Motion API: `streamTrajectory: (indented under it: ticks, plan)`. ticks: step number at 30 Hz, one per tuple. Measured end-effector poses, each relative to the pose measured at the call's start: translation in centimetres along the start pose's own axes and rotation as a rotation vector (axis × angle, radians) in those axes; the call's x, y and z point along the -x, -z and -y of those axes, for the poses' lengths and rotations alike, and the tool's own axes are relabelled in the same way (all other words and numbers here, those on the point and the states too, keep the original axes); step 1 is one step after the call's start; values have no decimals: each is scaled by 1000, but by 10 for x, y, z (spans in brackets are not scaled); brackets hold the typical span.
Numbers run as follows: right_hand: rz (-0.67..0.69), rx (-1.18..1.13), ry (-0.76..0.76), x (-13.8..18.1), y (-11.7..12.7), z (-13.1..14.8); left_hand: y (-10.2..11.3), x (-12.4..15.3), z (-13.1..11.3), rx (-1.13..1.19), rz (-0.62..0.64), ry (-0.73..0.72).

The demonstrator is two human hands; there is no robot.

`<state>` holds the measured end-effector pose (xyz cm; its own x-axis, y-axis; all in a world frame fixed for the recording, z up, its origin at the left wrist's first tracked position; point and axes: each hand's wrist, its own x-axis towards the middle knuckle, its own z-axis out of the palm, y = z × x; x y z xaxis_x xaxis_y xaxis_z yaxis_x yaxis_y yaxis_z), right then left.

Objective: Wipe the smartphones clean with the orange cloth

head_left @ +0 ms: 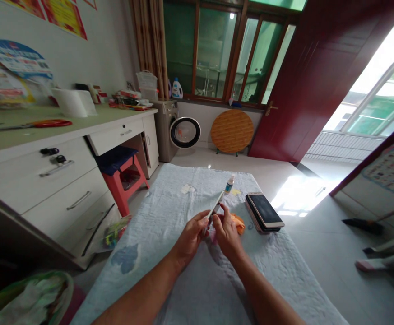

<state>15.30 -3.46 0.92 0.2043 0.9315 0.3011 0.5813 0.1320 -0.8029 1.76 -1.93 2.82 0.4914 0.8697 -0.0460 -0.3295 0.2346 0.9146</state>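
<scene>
My left hand is closed on the near end of a thin white phone, held on edge and pointing away from me. My right hand is closed beside it, with its fingers on the phone's near end and over an orange cloth that shows behind it. Both hands hover over a table covered with a pale blue towel. A small white bottle with a blue label stands just beyond the phone's far tip. To the right lies a stack of phones, a gold-edged one on top.
A white desk with drawers runs along the left, red scissors on top and a red stool under it. A washing machine and a round wooden tabletop stand at the far wall. A green basket sits bottom left.
</scene>
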Motion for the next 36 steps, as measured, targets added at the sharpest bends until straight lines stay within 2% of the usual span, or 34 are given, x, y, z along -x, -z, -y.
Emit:
streamTrajectory:
  ticks: [2, 7, 12, 14, 18, 22, 24, 27, 30, 33, 36]
  plan:
    - [49, -112, -10, -1, 1, 3, -3, 1, 3, 11, 68, -53]
    - [175, -460, -93, -4, 6, 8, -4, -1, 10, -104, 105, -90]
    - [144, -505, -147, -5, 7, 6, -7, 6, 8, -282, 116, -156]
    - [96, -421, -150, -6, 9, 6, -8, 9, 8, -400, 109, -220]
    - [-36, -83, -89, -10, 20, 6, -2, 11, 16, -586, 108, -306]
    - [-160, 185, 89, -23, 48, 5, 10, 5, 31, -761, 45, -328]
    - [-235, 306, 123, -32, 68, 1, 14, 3, 36, -790, 31, -311]
    - [-296, 482, 20, -46, 102, -9, 15, 1, 38, -782, 22, -289]
    - [-260, 615, -129, -55, 129, -20, 14, 0, 36, -782, 33, -306]
    - [-196, 702, -221, -59, 144, -31, 13, 0, 33, -807, 43, -302]
    - [-145, 809, -281, -59, 148, -39, 13, 0, 32, -825, 47, -291]
